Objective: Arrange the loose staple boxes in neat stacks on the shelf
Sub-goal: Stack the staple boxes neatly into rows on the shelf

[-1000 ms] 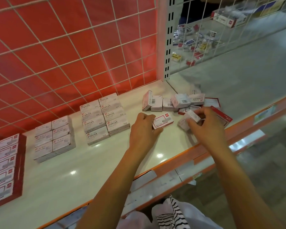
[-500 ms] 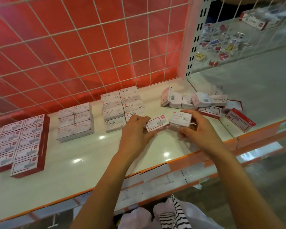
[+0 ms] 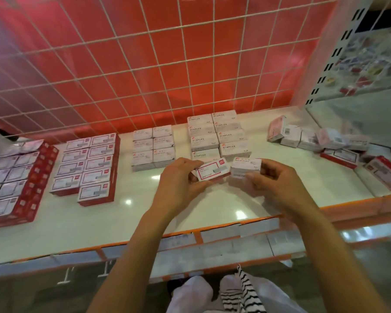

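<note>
Behind hands (image 3: pixel 226 177), stacked staple boxes (image 3: pixel 217 136), loose pile (image 3: pixel 332 145) right

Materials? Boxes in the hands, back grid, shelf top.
Red-bordered box in the left hand and white box in the right hand: printed cardboard by the look, matt, crisp folded edges. Back grid: thin crossed rods, probably white-coated metal wire. Shelf top: glossy white, painted metal or laminate, can't tell which; it mirrors lights as bright spots.
</note>
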The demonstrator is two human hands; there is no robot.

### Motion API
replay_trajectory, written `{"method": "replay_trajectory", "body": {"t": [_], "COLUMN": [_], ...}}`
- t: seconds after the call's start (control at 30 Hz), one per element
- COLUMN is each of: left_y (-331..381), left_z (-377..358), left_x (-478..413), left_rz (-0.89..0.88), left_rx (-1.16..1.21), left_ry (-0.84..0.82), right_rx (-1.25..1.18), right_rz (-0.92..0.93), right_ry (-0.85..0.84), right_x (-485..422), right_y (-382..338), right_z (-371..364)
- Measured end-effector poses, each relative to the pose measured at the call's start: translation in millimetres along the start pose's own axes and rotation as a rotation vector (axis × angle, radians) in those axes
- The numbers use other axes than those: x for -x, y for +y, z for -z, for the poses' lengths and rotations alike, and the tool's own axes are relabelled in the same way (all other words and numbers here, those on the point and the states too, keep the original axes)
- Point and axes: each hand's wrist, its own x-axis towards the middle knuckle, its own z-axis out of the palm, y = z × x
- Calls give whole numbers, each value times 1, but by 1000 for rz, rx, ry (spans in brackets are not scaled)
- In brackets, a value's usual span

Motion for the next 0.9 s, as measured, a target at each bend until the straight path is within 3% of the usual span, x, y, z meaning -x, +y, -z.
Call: {"method": "replay_trajectory", "body": {"t": [0.9], "left_y": [-140], "left_z": [121], "left_x": [86], "left_rz": [78], "left_rx": [-73], "left_ry": [151], "right_rx": [-72], "right_rz": [-54], "right_ry": [-249], "right_x": [-3], "right_y": [4], "right_z": [-182]}}
